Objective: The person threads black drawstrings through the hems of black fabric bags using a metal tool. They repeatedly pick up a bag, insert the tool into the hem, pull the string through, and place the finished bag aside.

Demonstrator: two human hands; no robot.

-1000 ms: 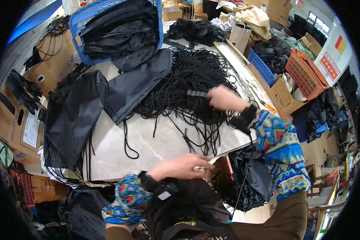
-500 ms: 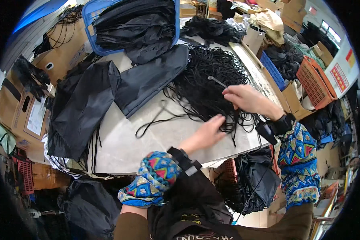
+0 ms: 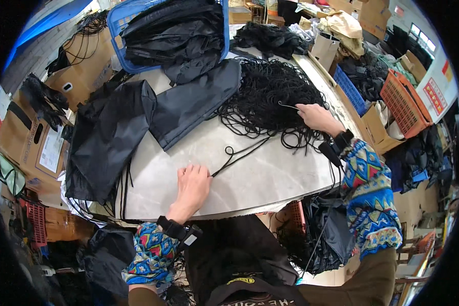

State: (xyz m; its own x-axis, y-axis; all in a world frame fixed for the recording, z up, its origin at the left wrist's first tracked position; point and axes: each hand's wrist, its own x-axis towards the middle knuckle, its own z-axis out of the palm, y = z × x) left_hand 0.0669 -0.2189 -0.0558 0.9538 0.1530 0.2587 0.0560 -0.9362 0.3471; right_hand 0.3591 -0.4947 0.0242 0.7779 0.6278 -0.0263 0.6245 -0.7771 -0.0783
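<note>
Black cord (image 3: 239,155), thin, looped partway, runs over pale tabletop (image 3: 270,183) from tangled pile (image 3: 275,92) to left hand (image 3: 194,184), curled fingers gripping it. Right hand (image 3: 319,117) closed on slender hooked tool (image 3: 288,105). Blue basket (image 3: 116,41): heaped black fabric (image 3: 173,35).

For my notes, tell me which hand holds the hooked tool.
The right hand: its fingers grip a thin hook over the pile of black cord. The left hand, nearer the person, has strands running to it instead.
</note>
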